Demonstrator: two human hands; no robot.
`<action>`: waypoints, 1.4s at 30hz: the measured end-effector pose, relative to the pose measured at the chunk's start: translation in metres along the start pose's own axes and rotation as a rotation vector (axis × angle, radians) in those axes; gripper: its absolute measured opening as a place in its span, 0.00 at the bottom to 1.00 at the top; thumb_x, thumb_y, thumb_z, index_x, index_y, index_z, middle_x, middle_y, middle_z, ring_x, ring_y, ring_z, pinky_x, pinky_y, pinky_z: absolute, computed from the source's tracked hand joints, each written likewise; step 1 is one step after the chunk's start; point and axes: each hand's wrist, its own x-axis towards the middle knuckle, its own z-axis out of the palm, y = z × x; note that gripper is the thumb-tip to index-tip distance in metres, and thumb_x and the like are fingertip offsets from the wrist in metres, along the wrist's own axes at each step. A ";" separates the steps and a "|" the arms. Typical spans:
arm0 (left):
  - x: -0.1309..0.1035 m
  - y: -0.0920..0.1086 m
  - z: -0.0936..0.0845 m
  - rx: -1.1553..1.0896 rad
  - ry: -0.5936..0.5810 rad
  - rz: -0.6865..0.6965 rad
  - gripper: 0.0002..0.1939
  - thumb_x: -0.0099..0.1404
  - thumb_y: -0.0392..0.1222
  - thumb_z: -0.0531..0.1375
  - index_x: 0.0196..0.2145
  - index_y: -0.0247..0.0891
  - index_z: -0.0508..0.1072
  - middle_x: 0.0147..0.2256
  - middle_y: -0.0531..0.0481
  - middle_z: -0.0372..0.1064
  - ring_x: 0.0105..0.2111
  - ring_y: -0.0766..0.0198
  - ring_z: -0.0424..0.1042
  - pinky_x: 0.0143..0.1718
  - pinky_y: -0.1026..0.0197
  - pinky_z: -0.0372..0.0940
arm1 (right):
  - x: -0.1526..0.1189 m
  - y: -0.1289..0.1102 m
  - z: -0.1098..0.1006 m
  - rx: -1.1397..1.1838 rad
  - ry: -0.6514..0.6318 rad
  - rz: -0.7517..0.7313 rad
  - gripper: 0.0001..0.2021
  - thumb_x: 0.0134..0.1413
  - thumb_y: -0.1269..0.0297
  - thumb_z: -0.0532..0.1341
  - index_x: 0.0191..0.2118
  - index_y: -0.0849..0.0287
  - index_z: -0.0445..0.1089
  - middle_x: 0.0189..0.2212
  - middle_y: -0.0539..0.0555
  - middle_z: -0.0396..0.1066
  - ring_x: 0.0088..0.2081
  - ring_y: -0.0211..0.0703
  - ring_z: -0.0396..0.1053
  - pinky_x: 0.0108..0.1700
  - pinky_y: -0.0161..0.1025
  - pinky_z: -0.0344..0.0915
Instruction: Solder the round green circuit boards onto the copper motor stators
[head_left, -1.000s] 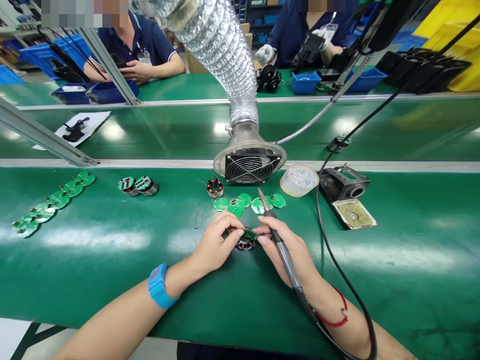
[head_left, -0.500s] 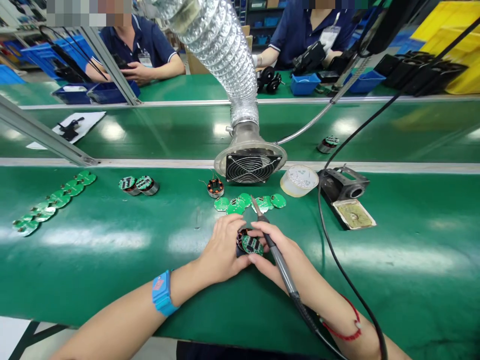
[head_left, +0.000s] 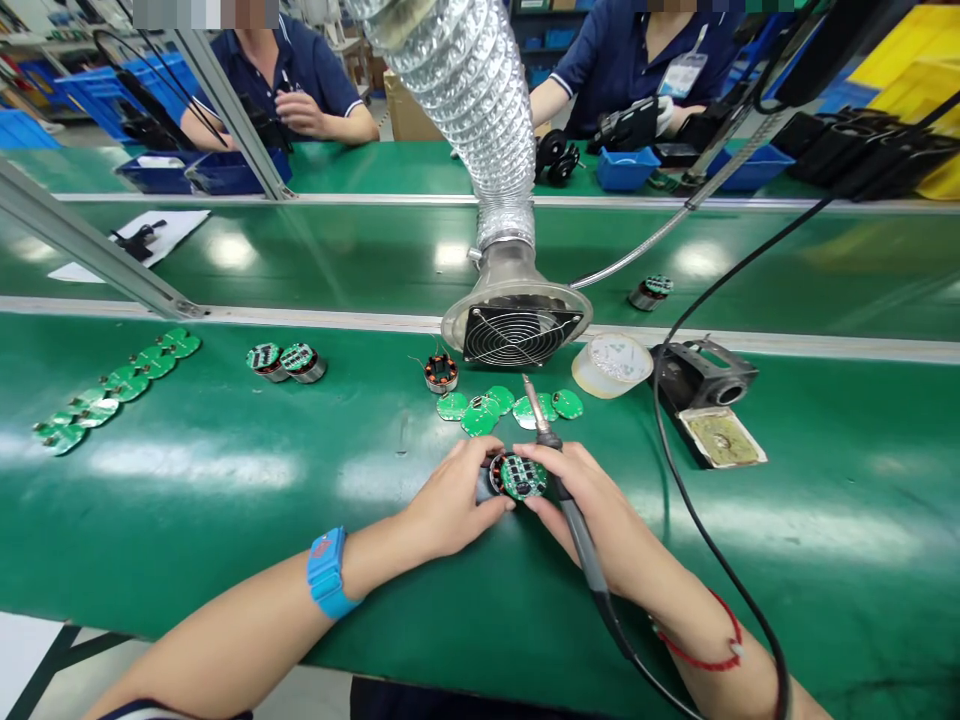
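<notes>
My left hand grips a small motor stator with copper windings, its metal side toward the palm. Against the stator's right face sits a round green circuit board, tilted so its dark components face me. My right hand pinches the board's edge with thumb and fingers. The same hand also holds a soldering iron, its tip pointing up and away over the table. Just beyond the hands lie several loose round green boards, and another stator with bare wires stands behind them.
A fume extractor hangs ahead. Right of it are a solder wire spool and an iron stand with a sponge. The iron's black cable crosses the right side. Board-topped motors and a board row lie left. Two people sit opposite.
The green board has turned to face me more fully and now lies closer over the stator. Both hands and the iron appear slightly further right as the view shifted.
</notes>
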 end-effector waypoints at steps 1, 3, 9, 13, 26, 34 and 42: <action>-0.001 0.000 0.000 -0.004 0.000 -0.005 0.26 0.57 0.30 0.65 0.52 0.40 0.63 0.46 0.43 0.70 0.48 0.52 0.71 0.49 0.47 0.69 | 0.000 0.001 0.002 0.005 -0.001 0.001 0.23 0.61 0.71 0.57 0.61 0.52 0.61 0.44 0.58 0.74 0.42 0.49 0.71 0.42 0.48 0.74; -0.001 -0.001 0.001 -0.016 0.002 -0.009 0.27 0.57 0.29 0.64 0.52 0.40 0.63 0.46 0.44 0.70 0.48 0.53 0.71 0.48 0.49 0.69 | 0.000 0.002 0.006 0.017 -0.012 0.002 0.23 0.61 0.72 0.57 0.61 0.51 0.61 0.44 0.57 0.74 0.42 0.49 0.71 0.43 0.49 0.74; -0.002 0.001 -0.003 -0.008 -0.037 -0.002 0.25 0.59 0.29 0.62 0.53 0.40 0.63 0.47 0.44 0.70 0.48 0.53 0.70 0.49 0.49 0.69 | -0.002 0.008 0.016 0.098 0.018 0.063 0.22 0.61 0.70 0.58 0.60 0.50 0.60 0.46 0.57 0.73 0.46 0.50 0.72 0.47 0.51 0.74; -0.002 0.002 -0.008 -0.024 -0.060 0.010 0.27 0.59 0.29 0.61 0.55 0.40 0.61 0.50 0.42 0.69 0.50 0.53 0.70 0.50 0.48 0.69 | -0.004 0.012 0.022 0.175 0.064 0.078 0.23 0.60 0.69 0.59 0.60 0.50 0.59 0.51 0.58 0.72 0.52 0.50 0.71 0.53 0.52 0.72; -0.005 0.012 -0.005 0.012 0.060 0.115 0.27 0.55 0.26 0.57 0.52 0.41 0.60 0.48 0.44 0.64 0.49 0.54 0.65 0.51 0.48 0.65 | -0.003 -0.001 0.017 0.049 0.009 0.027 0.26 0.58 0.73 0.57 0.62 0.52 0.59 0.46 0.59 0.73 0.45 0.52 0.71 0.46 0.52 0.73; -0.003 0.018 0.008 0.148 0.135 0.100 0.20 0.62 0.35 0.62 0.50 0.41 0.61 0.46 0.46 0.65 0.46 0.53 0.65 0.48 0.49 0.65 | -0.005 0.001 0.014 0.084 0.015 -0.012 0.34 0.49 0.81 0.52 0.63 0.53 0.56 0.50 0.59 0.72 0.48 0.51 0.71 0.47 0.52 0.73; -0.003 0.018 0.007 0.241 0.133 0.164 0.18 0.64 0.34 0.61 0.50 0.40 0.63 0.45 0.45 0.64 0.47 0.53 0.64 0.48 0.49 0.65 | -0.005 0.009 0.026 0.171 0.172 0.148 0.26 0.56 0.77 0.53 0.59 0.53 0.59 0.41 0.54 0.73 0.42 0.47 0.74 0.47 0.47 0.73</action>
